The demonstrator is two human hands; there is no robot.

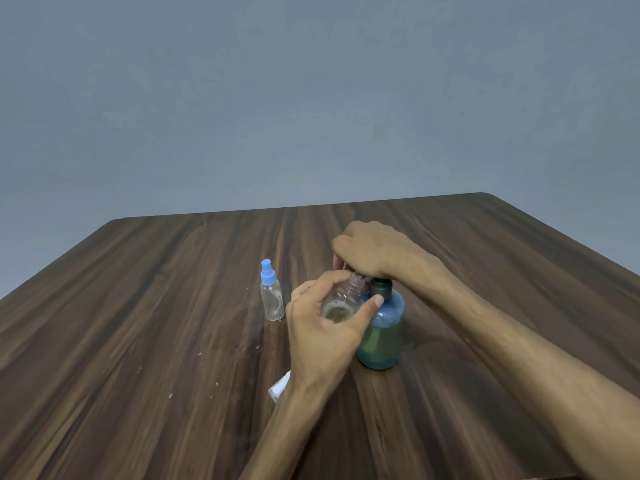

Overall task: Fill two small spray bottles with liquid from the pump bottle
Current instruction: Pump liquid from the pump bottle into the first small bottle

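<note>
Head view, left hand [320, 332] fingers curled round uncapped clear small bottle [341, 303] against blue-green translucent pump bottle [382, 327], right hand [372, 252] fingers bent down over its pump top, blue-capped clear spray bottle [272, 296] upright left of it.

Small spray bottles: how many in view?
2. One capped spray bottle stands on the table, left of the hands. One uncapped bottle is held in the left hand against the pump bottle.

The bench [173, 323] shows dark brown streaked wood grain. The pump bottle [382, 337] is translucent blue over green liquid. The standing spray bottle [272, 299] is clear with a light blue cap.
</note>
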